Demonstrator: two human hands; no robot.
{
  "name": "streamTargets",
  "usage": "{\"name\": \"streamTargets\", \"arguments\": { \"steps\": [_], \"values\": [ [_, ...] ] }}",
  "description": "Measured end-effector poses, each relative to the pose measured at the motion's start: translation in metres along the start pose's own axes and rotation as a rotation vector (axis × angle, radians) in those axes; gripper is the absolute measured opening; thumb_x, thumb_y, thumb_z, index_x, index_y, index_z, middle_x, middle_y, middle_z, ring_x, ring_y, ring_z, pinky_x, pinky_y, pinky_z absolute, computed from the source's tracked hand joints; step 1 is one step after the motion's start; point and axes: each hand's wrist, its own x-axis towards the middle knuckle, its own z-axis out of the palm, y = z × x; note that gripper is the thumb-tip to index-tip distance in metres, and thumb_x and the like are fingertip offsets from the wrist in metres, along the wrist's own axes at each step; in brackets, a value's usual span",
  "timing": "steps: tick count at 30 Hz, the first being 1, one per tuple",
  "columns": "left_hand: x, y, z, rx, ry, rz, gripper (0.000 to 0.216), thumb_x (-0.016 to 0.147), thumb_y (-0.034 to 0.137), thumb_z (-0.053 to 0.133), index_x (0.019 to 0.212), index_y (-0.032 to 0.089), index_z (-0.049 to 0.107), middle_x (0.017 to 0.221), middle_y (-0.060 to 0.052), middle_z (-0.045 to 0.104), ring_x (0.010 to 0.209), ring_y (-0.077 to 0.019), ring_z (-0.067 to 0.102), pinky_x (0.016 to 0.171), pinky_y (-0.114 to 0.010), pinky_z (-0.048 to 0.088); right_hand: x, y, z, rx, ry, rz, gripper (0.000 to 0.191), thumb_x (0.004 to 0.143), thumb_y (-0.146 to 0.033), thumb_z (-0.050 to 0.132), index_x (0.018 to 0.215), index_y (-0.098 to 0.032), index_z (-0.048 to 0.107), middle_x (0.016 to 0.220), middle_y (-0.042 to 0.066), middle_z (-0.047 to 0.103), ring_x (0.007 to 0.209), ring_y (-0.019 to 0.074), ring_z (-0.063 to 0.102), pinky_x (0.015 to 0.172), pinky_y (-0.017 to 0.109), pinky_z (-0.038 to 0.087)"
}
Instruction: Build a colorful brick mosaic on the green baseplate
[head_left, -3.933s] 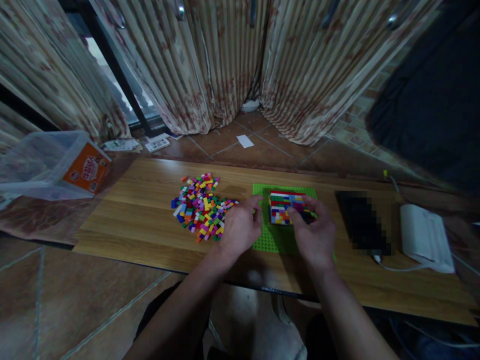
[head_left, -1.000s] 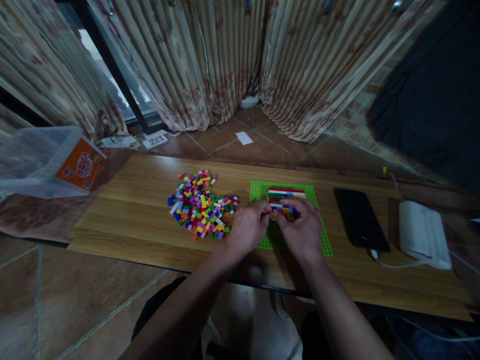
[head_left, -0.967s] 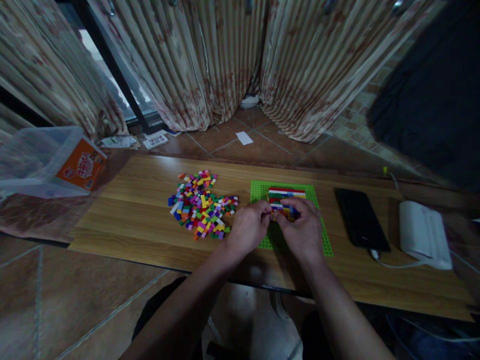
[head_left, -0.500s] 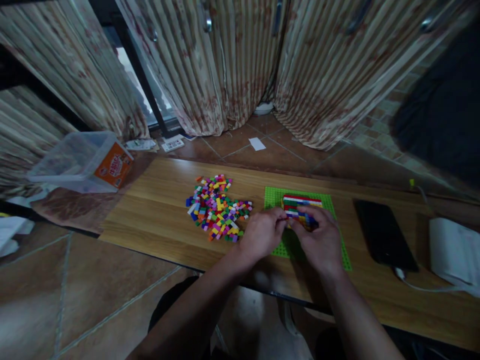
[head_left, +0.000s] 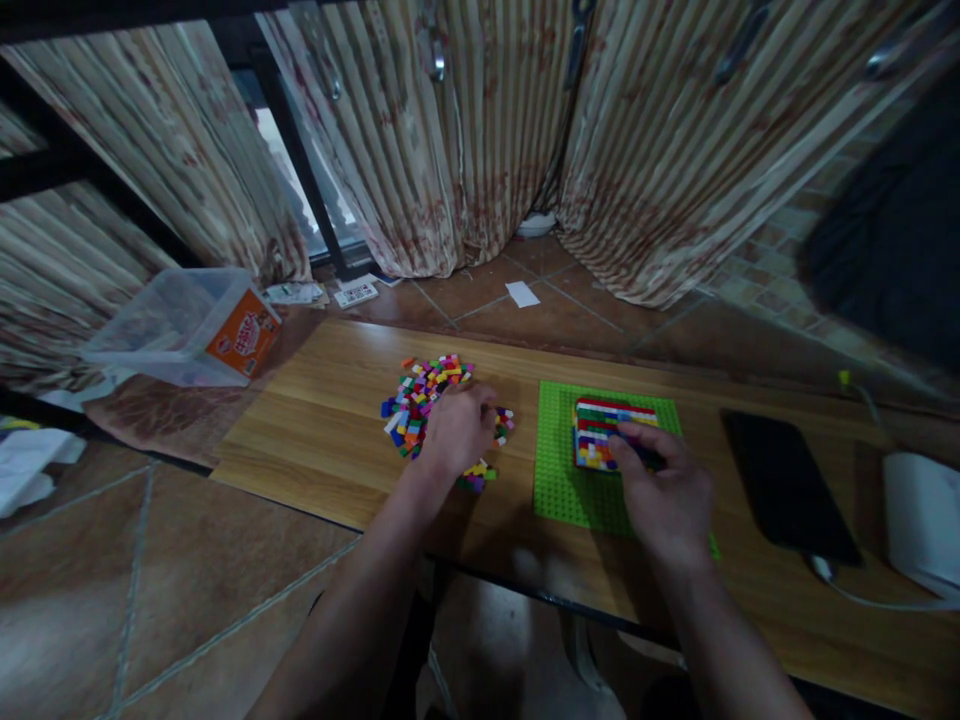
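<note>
Over the pile of small loose toy bricks (head_left: 412, 410) in many colours is my left hand (head_left: 454, 430). Its fingers are bent and slightly apart, and I make out no brick between them; the hand covers the middle of the pile. To the right lies a green studded baseplate (head_left: 555, 440). On it sits a low build of toy bricks (head_left: 592, 432) in red, white, green and blue rows. My right hand (head_left: 667, 485) grips the right side of this build, thumb and fingers closed on it, and hides its lower right corner.
A black phone (head_left: 787, 485) with a white cable lies right of the baseplate, near a white box-like object (head_left: 926, 520). At the left stands a clear plastic tub (head_left: 176, 330) with an orange label. Everything on the wooden board (head_left: 300, 420) is close to its front edge.
My left hand has left the brick build and moved left onto the loose pile. My right hand stays at the build. The view has shifted slightly.
</note>
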Motion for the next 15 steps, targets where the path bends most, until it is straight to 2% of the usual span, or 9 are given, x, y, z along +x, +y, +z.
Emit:
{"name": "streamTargets", "arguments": {
  "steps": [7,15],
  "values": [
    [0.000,0.015,0.009,0.067,-0.068,0.119,0.020,0.082,0.017,0.059,0.098,0.017,0.072,0.097,-0.008,0.071,0.099,-0.0214,0.063,0.099,-0.036,0.046,0.000,0.000,0.000,-0.013,-0.007,-0.012,0.029,0.079,-0.042,0.063,0.091,-0.018,0.073,0.097,0.009,0.071,0.091,0.0251,0.065,0.087,0.043,0.048],
    [-0.002,0.021,0.009,0.115,-0.150,0.132,0.018,0.085,0.016,0.053,0.087,0.018,0.071,0.093,-0.007,0.069,0.093,-0.0213,0.063,0.093,-0.036,0.047,0.000,-0.001,-0.001,-0.004,-0.019,-0.016,0.027,0.079,-0.041,0.062,0.088,-0.019,0.074,0.096,0.009,0.072,0.091,0.0247,0.065,0.087,0.042,0.048]
  ]
}}
